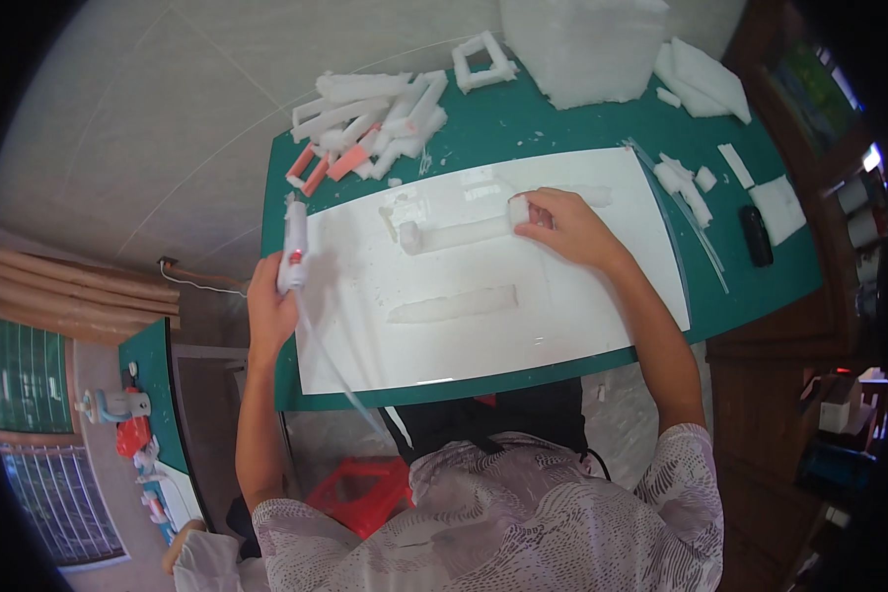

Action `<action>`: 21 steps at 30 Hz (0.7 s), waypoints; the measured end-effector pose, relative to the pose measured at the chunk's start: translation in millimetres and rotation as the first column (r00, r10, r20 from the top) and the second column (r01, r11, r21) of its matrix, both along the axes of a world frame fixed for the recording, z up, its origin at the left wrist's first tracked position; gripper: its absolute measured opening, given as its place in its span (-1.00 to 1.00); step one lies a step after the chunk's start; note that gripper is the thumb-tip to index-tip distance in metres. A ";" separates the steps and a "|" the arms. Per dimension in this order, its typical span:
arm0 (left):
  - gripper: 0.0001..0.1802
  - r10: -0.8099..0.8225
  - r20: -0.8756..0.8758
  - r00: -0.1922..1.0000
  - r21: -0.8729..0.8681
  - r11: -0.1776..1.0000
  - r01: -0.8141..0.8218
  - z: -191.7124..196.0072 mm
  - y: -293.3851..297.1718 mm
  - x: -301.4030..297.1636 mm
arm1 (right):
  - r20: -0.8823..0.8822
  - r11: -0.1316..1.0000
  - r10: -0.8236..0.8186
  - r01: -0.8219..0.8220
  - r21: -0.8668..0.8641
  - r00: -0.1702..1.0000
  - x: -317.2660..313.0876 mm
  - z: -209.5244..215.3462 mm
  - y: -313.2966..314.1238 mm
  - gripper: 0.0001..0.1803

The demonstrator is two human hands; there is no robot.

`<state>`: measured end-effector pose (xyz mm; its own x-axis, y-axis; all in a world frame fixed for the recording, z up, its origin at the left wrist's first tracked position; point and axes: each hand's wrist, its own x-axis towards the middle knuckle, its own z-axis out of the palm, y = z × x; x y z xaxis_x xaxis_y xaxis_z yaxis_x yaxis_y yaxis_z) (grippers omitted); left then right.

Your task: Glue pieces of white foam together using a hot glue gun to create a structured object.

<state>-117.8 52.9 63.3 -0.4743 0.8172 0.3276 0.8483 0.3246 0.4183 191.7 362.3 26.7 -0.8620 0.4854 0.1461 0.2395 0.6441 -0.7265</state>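
My left hand (pixel 271 304) is wrapped round a white hot glue gun (pixel 294 242), held over the left edge of the white board (pixel 350 345) with its nozzle pointing away from me. A long translucent glue stick (pixel 335 365) trails from its back end. With my right hand (pixel 562 229) I pinch a small white foam block (pixel 518 212) at the right end of a foam strip (pixel 464 235). At that strip's left end stands another small foam block (pixel 410 237). A loose foam strip (pixel 454 304) lies nearer to me, apart from both hands.
A heap of white and pink foam pieces (pixel 365 118) fills the far left of the green table (pixel 503 128). Beyond the board are a square foam frame (pixel 483 64) and a large foam sheet (pixel 587 49). Glue sticks (pixel 705 242) and a black cylinder (pixel 756 235) lie right.
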 end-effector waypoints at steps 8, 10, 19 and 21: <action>-0.59 -0.286 0.733 0.617 0.183 0.957 0.226 46.4 42.7 55.4 | -0.014 1.000 0.019 -0.019 -0.020 1.000 -1.1 1.8 -2.0 -0.62; -0.60 -0.297 0.805 0.514 0.154 0.941 0.301 51.1 58.7 73.7 | -0.038 0.999 0.029 -0.030 -0.022 0.999 -2.2 0.8 -3.1 -0.61; -0.77 -0.247 0.683 0.687 -0.096 0.903 0.420 37.5 100.4 105.3 | -0.051 0.999 0.042 -0.043 -0.027 0.998 -0.9 2.1 -3.9 -0.56; -0.77 -0.244 0.664 0.707 -0.122 0.897 0.424 39.6 103.6 108.3 | -0.047 0.999 0.047 -0.048 -0.011 0.998 -0.1 1.8 -3.3 -0.55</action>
<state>-9.5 156.4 102.9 -0.1740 0.9694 -0.1730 0.5008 0.2384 0.8321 191.6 359.0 28.5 -0.8765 0.4460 0.1815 0.1742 0.6452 -0.7439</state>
